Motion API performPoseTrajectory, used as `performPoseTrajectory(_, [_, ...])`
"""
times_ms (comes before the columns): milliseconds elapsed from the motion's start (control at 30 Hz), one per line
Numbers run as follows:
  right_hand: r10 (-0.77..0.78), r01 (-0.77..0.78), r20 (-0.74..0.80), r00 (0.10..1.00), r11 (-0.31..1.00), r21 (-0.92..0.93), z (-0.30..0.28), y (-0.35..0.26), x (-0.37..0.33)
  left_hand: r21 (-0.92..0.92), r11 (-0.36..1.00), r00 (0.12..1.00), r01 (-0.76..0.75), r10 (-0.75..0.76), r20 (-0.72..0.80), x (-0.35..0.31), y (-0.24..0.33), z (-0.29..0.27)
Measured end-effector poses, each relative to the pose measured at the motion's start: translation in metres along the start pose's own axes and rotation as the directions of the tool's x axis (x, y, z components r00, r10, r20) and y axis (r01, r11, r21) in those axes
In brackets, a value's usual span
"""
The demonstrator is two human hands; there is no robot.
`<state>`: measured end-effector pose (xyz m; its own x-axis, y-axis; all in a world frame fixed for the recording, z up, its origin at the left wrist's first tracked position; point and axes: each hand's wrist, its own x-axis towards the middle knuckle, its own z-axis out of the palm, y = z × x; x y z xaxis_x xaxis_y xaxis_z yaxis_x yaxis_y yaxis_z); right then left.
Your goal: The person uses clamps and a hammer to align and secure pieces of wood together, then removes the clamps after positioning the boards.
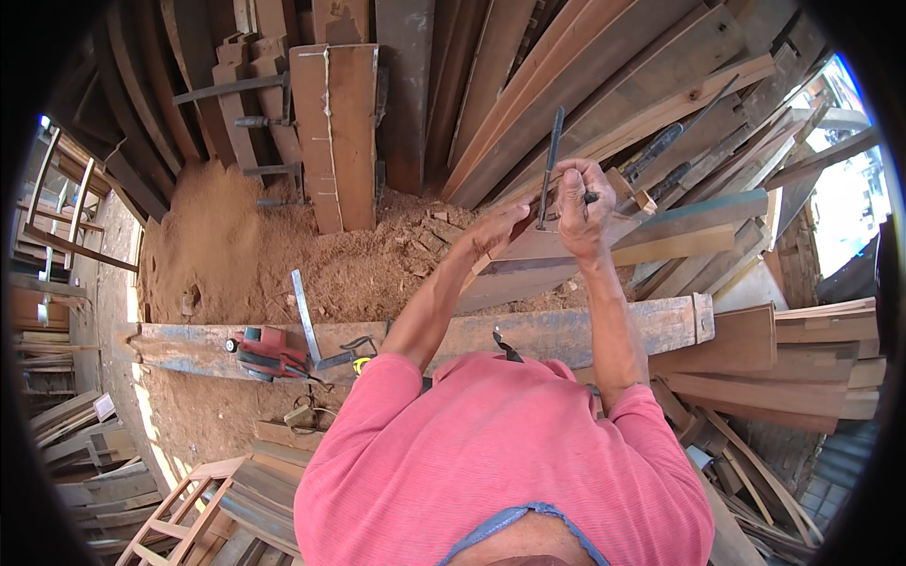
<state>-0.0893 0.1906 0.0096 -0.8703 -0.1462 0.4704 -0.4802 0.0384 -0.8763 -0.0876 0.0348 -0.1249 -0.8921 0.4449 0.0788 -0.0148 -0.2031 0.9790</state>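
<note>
My left hand [497,229] is closed over the left edge of a wooden board [557,245], its fingertips close to the foot of a flat metal blade [553,156]. That blade stands out from the board toward the far side, like the arm of a square; its lower end is partly hidden. Just right of it, my right hand [583,203] is closed in a pinch. A small dark stick-like tool [592,197] pokes out between its fingers, too short in view to name exactly.
On the bench beam [462,338] in front of me lie a red power tool [269,353] and a metal square [304,311]. Sawdust [217,245] is heaped beyond. A clamped board [335,141] stands among planks; dark-handled tools [656,146] rest on timber to the right.
</note>
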Motion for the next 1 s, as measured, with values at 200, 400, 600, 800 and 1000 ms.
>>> performPoseTrajectory(200, [-0.055, 0.055, 0.007, 0.998, 0.998, -0.024, 0.002, 0.008, 0.010, -0.160, 0.978, 0.983, 0.134, -0.152, -0.105, 0.001, 0.001, 0.004])
performPoseTrajectory(400, [0.037, -0.038, 0.102, 0.994, 0.999, 0.006, 0.003, 0.006, -0.001, -0.300, 0.950, 0.977, 0.091, -0.143, -0.155, 0.007, -0.016, -0.001])
performPoseTrajectory(600, [0.086, -0.078, 0.231, 0.969, 0.996, -0.044, 0.002, 0.002, -0.023, -0.317, 0.945, 0.978, 0.081, -0.137, -0.158, 0.027, -0.017, 0.005])
performPoseTrajectory(800, [0.138, -0.124, 0.268, 0.953, 0.990, -0.071, 0.000, -0.010, -0.023, -0.299, 0.950, 0.982, 0.090, -0.135, -0.135, 0.018, 0.002, 0.005])
performPoseTrajectory(1000, [0.202, -0.178, 0.258, 0.945, 0.977, -0.114, -0.001, -0.011, -0.017, -0.222, 0.973, 0.984, 0.061, -0.096, -0.149, 0.016, -0.019, -0.002])
